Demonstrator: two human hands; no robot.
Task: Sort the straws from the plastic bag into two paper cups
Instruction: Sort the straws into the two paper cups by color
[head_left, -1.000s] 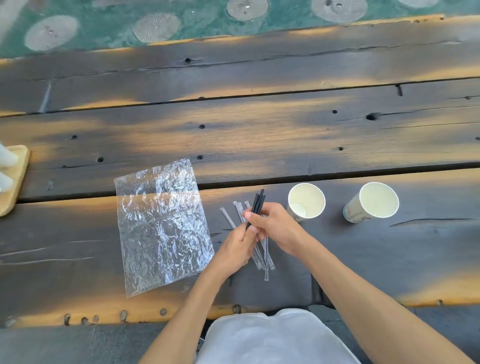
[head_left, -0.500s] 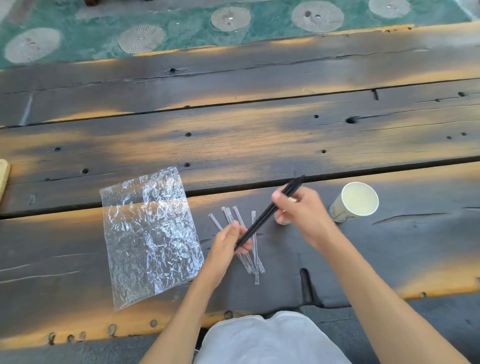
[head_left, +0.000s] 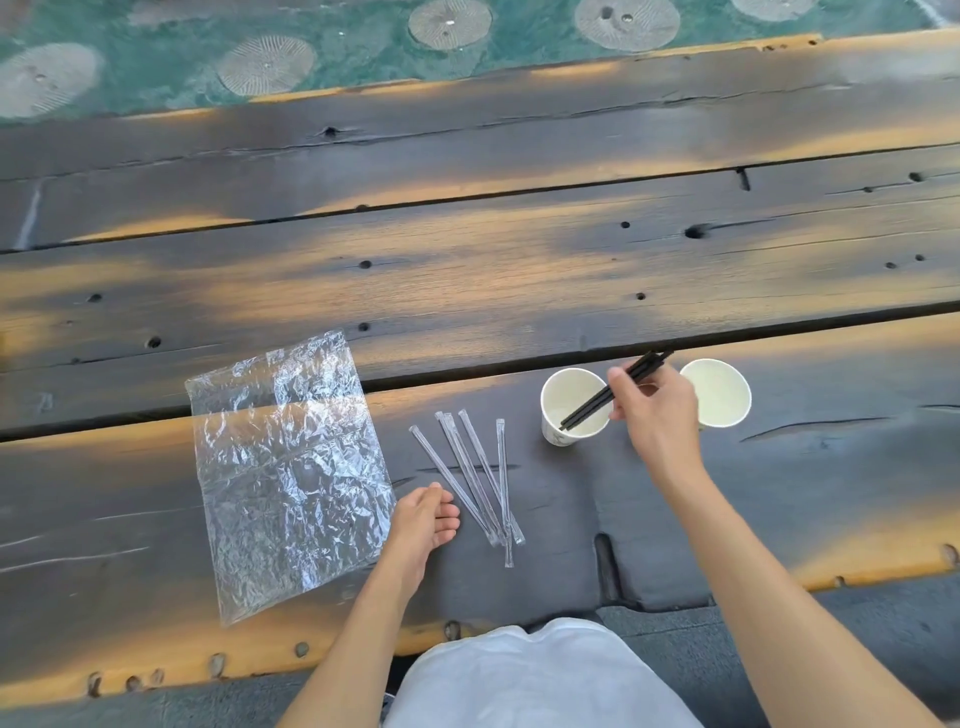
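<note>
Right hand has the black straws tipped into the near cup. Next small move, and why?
Probably open the right hand and let the black straws drop. Their lower ends already sit inside the left cup, while the grip holds them slanted near their upper ends. The clear straws lie on the table by the empty left hand, likely next, for the other cup.

A table (head_left: 467, 280) of broad, dark weathered planks fills most of the view, the boards running left to right with black gaps between them. The wood is cracked and pitted with small knot holes and nail holes, and warm orange patches of light lie across the grain — strongest along the plank edges. The near edge is rough and chipped. Beyond the far edge lies a green floor (head_left: 171, 31) set with round, pale, ribbed discs (head_left: 266, 65) — several in a row.
</note>
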